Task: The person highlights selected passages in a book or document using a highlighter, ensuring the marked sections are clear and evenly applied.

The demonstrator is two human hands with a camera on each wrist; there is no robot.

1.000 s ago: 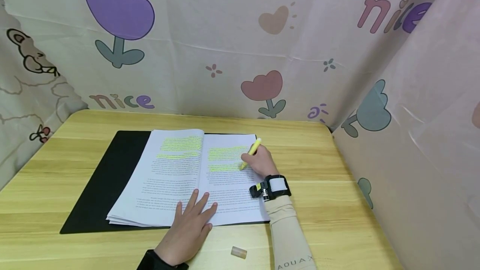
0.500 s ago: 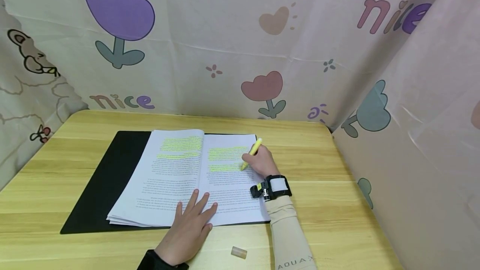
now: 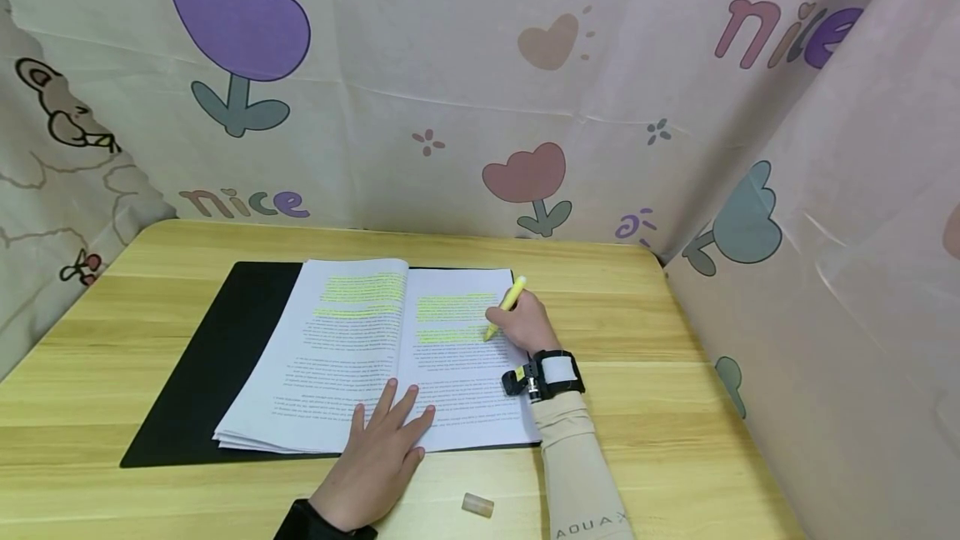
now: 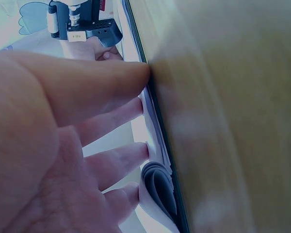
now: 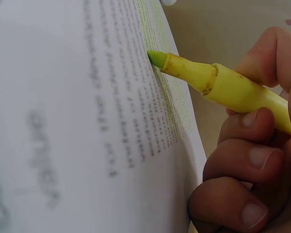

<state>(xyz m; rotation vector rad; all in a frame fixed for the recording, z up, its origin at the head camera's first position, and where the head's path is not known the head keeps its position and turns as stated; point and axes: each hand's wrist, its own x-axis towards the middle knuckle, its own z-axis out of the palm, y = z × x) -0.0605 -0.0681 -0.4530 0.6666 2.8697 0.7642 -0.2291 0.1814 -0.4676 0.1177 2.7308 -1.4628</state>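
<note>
The highlighter (image 5: pixel 254 92), presumably light, stiff and best held behind its collar (image 5: pixel 211 80), is pinched in the right grip (image 3: pixel 528 323), tip (image 5: pixel 156 59) at the right page (image 3: pixel 468 386); the left grip (image 3: pixel 378 458), spread and empty, is rested on the booklet (image 3: pixel 330 348).

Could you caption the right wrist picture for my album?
The right hand holds a yellow highlighter to a partly highlighted printed page.

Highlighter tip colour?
Yellow-green; the highlighter tip shows best in the right wrist view.

Outspread left hand (image 4: pixel 48 141) on curl-edged white pages (image 4: pixel 160 187), wooden tabletop (image 4: pixel 228 121) alongside.
</note>
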